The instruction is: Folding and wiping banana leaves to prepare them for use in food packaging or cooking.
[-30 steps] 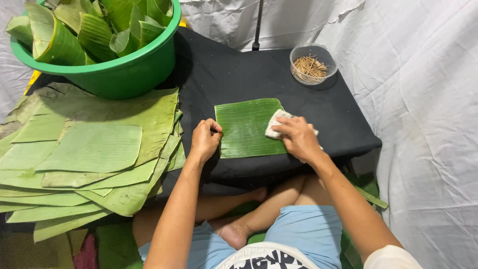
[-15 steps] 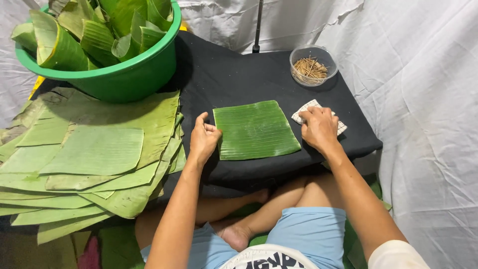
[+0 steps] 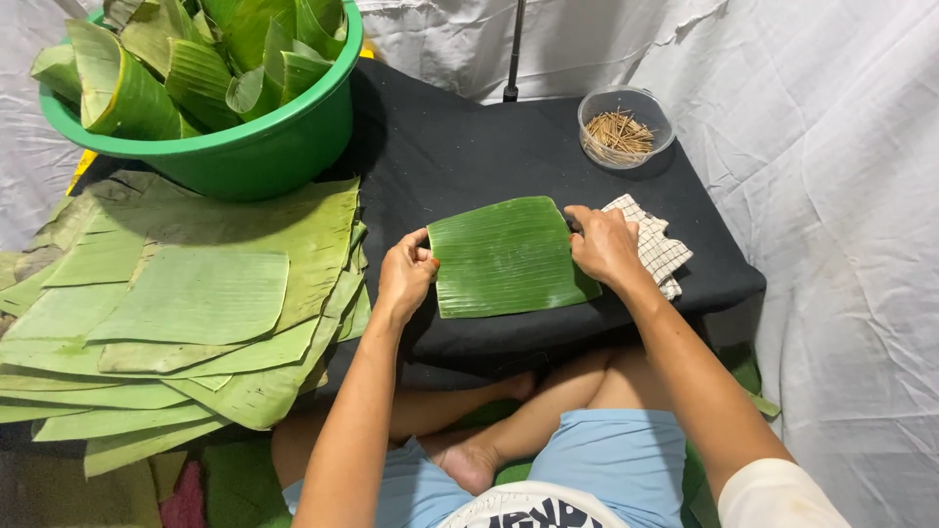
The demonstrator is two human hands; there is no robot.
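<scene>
A rectangular green banana leaf piece (image 3: 509,256) lies flat on the black cloth-covered table (image 3: 460,147). My left hand (image 3: 405,274) grips its left edge with thumb and fingers. My right hand (image 3: 603,244) holds its right edge, with the fingers curled over the upper right corner. Just right of that hand lies a white checked cloth (image 3: 657,246), let go and resting on the table.
A green basin (image 3: 245,147) full of folded leaves stands at the back left. A pile of cut banana leaves (image 3: 186,303) spreads to the left. A clear bowl of small wooden sticks (image 3: 619,132) sits at the back right. White sheeting surrounds the table.
My right hand wiped the leaf with the checked cloth, set the cloth down at the right, then came back to grip the leaf's right edge. The left hand stayed on the left edge.
</scene>
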